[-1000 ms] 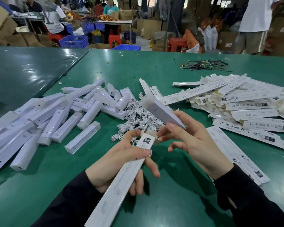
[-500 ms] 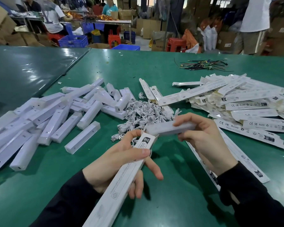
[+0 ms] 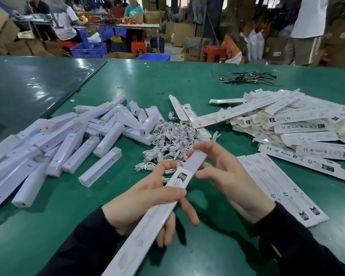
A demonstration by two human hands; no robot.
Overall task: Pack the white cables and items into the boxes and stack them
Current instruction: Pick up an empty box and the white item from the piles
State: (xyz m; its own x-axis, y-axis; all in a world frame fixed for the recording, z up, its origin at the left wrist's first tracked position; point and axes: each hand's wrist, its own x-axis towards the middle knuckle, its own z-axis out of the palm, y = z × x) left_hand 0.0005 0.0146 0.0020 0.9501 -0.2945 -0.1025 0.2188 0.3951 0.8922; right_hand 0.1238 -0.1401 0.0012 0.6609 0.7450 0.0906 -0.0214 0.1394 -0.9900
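At the right of the frame, a flat white box (image 3: 299, 159) bore "CE FC RoHS" and, blurred beneath, "Made in China".

i see a green worktop (image 3: 187, 86) carrying a heap of plain white bars (image 3: 68, 144) toward its left edge, a tangle of white cables (image 3: 173, 140) at the middle, and white flat boxes (image 3: 299, 128) with black print and cream inner flaps toward its right edge. the long box (image 3: 147, 222) i hold is white with a small black logo and grey lettering, the bar (image 3: 193, 162) going into it is pale white, and my sleeves (image 3: 84, 246) are black. near the far edge lies a bundle of dark wires (image 3: 245, 77) with touches of yellow and red.
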